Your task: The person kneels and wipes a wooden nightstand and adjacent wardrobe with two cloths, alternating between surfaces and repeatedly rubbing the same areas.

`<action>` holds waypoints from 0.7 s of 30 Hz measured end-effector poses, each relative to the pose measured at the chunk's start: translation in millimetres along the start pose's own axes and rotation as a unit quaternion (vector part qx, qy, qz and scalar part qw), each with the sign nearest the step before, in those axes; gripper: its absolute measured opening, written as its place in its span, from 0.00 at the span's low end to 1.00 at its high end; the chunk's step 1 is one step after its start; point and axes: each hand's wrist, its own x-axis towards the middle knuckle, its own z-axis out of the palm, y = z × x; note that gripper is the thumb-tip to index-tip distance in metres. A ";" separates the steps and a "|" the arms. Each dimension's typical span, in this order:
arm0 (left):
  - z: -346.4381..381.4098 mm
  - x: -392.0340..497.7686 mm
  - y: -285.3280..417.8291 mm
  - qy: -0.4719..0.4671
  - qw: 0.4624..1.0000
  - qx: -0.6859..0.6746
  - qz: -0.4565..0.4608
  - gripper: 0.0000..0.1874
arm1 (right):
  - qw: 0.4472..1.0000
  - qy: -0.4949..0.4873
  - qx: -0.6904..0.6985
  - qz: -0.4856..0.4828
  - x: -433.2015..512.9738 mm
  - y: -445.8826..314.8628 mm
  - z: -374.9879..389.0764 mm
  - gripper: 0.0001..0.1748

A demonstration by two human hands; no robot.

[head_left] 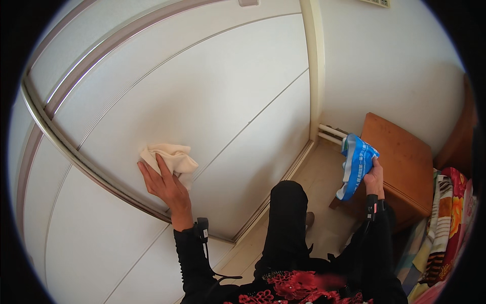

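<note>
My left hand (166, 185) presses a crumpled cream cloth (172, 157) flat against a white sliding wardrobe door (228, 95). Its fingers are spread over the cloth's lower left part. Off to the right, my right hand (374, 178) grips a blue and white plastic packet (357, 167) that bears writing. The packet hangs in front of the left side of a brown wooden cabinet (398, 159), apart from the wardrobe door. My right thumb shows on the packet's edge; the other fingers are mostly hidden behind it.
A metal-edged door frame (102, 176) runs down the left. White pipes (330, 133) pass low along the wall behind the cabinet. Folded patterned bedding (444, 228) is piled at the right. My bent knee (288, 197) is close to the door's bottom track (273, 190), above the tiled floor (322, 178).
</note>
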 end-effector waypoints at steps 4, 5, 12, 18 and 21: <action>1.2 -3.4 -8.2 0.020 0.999 0.007 -0.026 0.28 | 0.977 -0.196 0.001 -0.086 -46.5 11.2 117.2 0.21; 1.9 -4.8 -10.1 0.032 0.999 -0.004 -0.036 0.28 | 0.966 -0.228 -0.005 -0.124 -62.1 17.6 144.1 0.20; 2.1 -18.5 -14.5 -0.001 0.997 0.054 -0.052 0.26 | 0.553 -0.488 -0.371 -0.564 -156.1 178.4 258.3 0.18; 10.2 -20.8 -15.0 0.035 0.997 0.062 -0.040 0.22 | 0.416 -0.528 -0.416 -0.613 -179.8 291.4 252.7 0.40; 11.8 -24.6 -14.0 0.044 0.996 0.055 -0.045 0.22 | 0.365 -0.488 -0.381 -0.695 -169.4 302.1 253.8 0.36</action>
